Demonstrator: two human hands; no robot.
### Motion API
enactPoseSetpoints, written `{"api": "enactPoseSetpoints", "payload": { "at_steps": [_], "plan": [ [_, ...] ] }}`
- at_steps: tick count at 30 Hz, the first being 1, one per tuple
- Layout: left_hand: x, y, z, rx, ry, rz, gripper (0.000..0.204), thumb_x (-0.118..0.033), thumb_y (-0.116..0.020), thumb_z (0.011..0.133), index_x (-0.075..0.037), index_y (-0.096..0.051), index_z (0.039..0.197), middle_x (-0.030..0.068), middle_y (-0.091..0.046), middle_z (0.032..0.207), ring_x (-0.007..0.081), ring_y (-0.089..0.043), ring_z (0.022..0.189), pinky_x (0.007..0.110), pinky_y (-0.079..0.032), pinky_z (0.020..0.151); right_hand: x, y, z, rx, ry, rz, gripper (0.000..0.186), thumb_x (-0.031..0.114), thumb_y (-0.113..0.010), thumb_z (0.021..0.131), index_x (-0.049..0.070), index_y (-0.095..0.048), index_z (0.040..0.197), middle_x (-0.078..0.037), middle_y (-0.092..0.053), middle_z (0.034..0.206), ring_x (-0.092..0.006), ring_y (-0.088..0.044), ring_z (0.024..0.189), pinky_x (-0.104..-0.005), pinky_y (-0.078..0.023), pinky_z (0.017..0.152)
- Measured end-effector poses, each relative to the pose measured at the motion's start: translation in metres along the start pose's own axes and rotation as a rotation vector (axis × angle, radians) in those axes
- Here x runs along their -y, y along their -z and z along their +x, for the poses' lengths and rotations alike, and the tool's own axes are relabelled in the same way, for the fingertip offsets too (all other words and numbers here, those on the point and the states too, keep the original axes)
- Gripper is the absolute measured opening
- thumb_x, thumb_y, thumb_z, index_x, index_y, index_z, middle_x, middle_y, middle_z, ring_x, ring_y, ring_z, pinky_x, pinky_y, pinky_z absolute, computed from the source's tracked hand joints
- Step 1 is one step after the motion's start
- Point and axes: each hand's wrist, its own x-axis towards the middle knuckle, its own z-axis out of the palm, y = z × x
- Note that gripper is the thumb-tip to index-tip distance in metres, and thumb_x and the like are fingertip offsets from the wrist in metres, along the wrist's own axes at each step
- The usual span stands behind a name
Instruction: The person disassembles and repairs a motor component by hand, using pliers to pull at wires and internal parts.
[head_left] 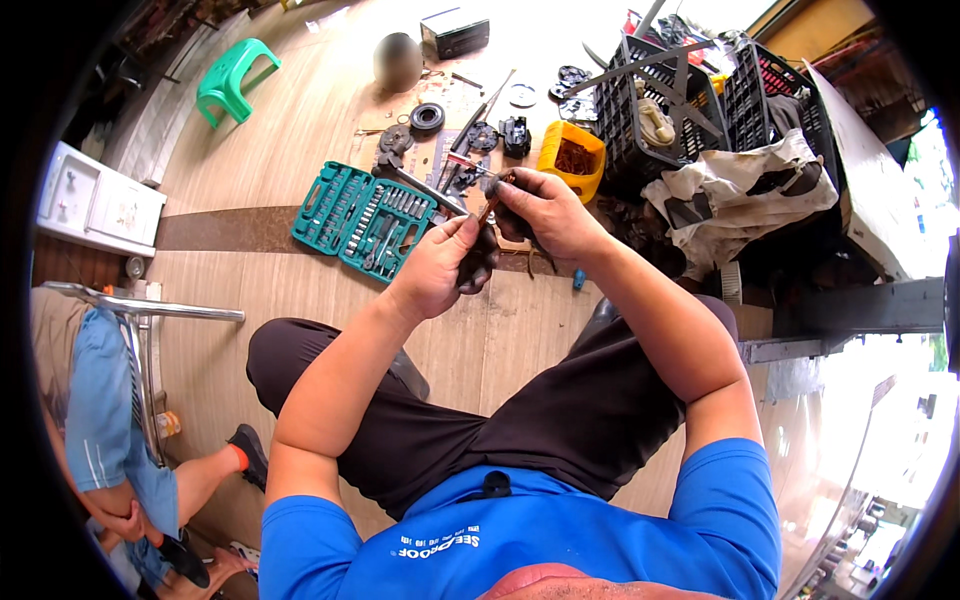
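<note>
My left hand (450,268) and my right hand (545,208) meet in front of my knees, fingers blackened with grime. Both pinch a thin, copper-brown strand or strip (487,212); its exact kind is too small to tell. The right thumb and fingertips close over its upper end, the left thumb and forefinger over its lower end. Just beyond the hands lie a grey metal bar (430,188) and a screwdriver-like tool with a red and white part (466,161). Left of my left hand, an opened green socket set case (345,225) rests on the floor.
Black machine parts and a round black ring (427,118) lie ahead. A yellow container (572,158) of rusty bits stands beside black crates (655,110) and a dirty cloth (745,190). A green stool (237,80) is at the far left. Another person (110,400) sits at left.
</note>
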Motion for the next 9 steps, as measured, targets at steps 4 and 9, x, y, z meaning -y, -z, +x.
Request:
{"api": "enactPoseSetpoints", "payload": {
  "at_steps": [4, 9],
  "plan": [
    [0.0069, -0.0076, 0.0046, -0.058, -0.118, 0.026, 0.028, -0.033, -0.049, 0.1, -0.007, -0.059, 0.099, 0.0013, -0.059, 0.073, 0.0097, -0.053, 0.058, 0.022, -0.041, 0.049, -0.0022, -0.0087, -0.0009, -0.046, 0.0, 0.134, 0.016, 0.016, -0.049, 0.101, 0.002, -0.057, 0.103, 0.002, -0.053, 0.076, -0.006, -0.046, 0.063, -0.0218, -0.04, 0.056],
    [0.0007, -0.0018, 0.0062, -0.109, -0.362, 0.67, 0.024, -0.025, -0.046, 0.103, -0.006, -0.059, 0.106, 0.0001, -0.059, 0.076, 0.0097, -0.051, 0.059, 0.022, -0.043, 0.056, 0.0002, -0.0094, 0.0002, -0.018, 0.01, 0.228, 0.02, 0.014, -0.048, 0.101, 0.002, -0.055, 0.115, -0.001, -0.055, 0.08, -0.0088, -0.048, 0.064, -0.0226, -0.042, 0.058]
  ]
}}
